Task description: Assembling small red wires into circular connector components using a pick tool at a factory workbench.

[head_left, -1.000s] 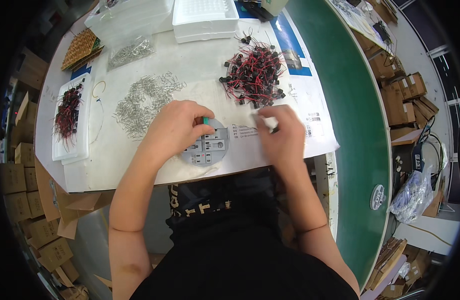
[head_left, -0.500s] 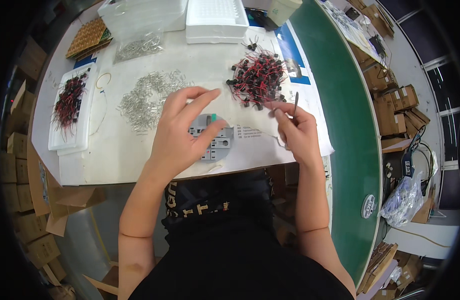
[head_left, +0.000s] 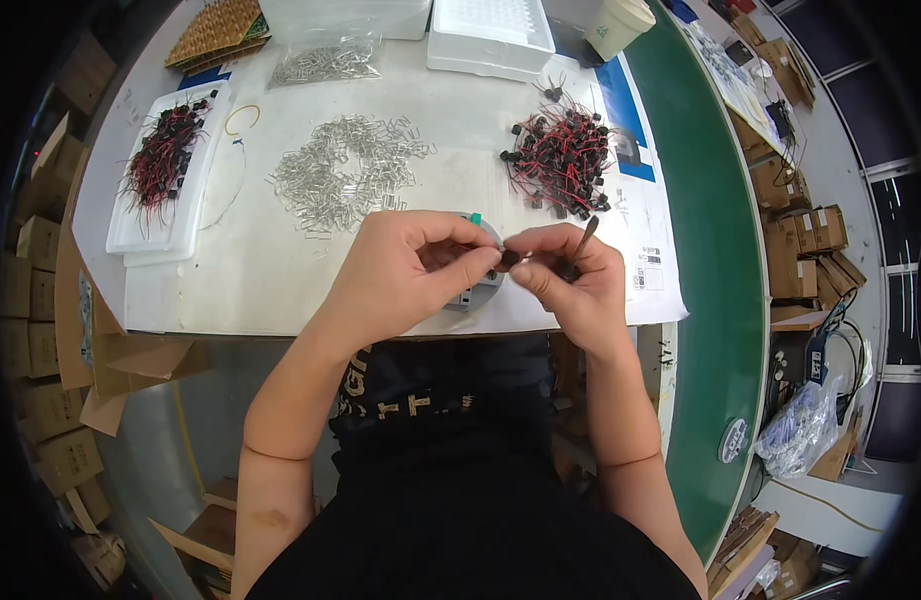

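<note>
My left hand (head_left: pixel 395 275) is closed in a pinch, thumb and forefinger at a small black component (head_left: pixel 509 258). From the other side the fingertips of my right hand (head_left: pixel 580 285) meet the same component. A slender dark metal tool (head_left: pixel 588 234) is also held in my right hand and sticks up past the fingers; its exact kind is hidden. Beneath the fingertips lies a round grey fixture (head_left: pixel 467 299) with a green piece (head_left: pixel 475 218) at its far edge, mostly covered by my hands. Just beyond my right hand is a pile of black components with red wires (head_left: pixel 560 155).
Loose bent metal clips (head_left: pixel 345 170) lie left of centre, with a bag of clips (head_left: pixel 325 62) behind them. A white tray (head_left: pixel 130 238) of wired components stands at the left. Toward the back are a white foam box (head_left: pixel 485 55), stacked brown boards (head_left: pixel 215 35) and a pale cup (head_left: pixel 620 28).
My right hand has come away from the wired pile toward the fixture. My left hand has moved right and its fingers have closed; both now meet at the small black component. The view has shifted.
</note>
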A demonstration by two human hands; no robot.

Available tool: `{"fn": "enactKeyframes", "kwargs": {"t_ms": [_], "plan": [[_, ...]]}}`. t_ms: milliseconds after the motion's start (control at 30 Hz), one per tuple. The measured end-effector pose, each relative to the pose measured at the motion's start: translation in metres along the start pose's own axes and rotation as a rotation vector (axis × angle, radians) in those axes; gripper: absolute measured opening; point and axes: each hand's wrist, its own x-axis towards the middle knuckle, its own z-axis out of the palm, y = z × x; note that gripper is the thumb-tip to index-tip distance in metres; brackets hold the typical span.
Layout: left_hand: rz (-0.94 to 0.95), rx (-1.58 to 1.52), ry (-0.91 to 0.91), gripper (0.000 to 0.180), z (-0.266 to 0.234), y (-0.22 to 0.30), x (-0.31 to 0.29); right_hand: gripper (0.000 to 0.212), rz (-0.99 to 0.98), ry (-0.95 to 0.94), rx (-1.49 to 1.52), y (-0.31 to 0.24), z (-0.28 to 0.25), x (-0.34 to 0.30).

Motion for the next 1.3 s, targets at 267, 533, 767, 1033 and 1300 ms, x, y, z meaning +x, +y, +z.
{"fn": "enactKeyframes", "kwargs": {"t_ms": [267,533,767,1033,1300], "plan": [[-0.139,-0.188,-0.04,0.012,-0.003,-0.01,0.005,0.022,-0.192,0.054,-0.479,0.004,0.01,-0.004],[-0.065,0.232,0.013,0.008,-0.003,-0.019,0.001,0.021,-0.29,0.053,-0.558,0.015,0.002,-0.003],[0.35,0.691,0.213,0.009,0.006,-0.047,0.0,0.019,-0.248,-0.066,-0.954,0.018,0.002,0.0],[0.277,0.572,0.262,0.013,0.017,-0.062,0.0,0.014,-0.165,-0.099,-1.177,0.008,0.007,0.001],[0.257,0.63,0.291,0.019,0.019,-0.065,0.004,0.042,-0.278,0.041,0.144,0.026,0.001,0.018]]}}
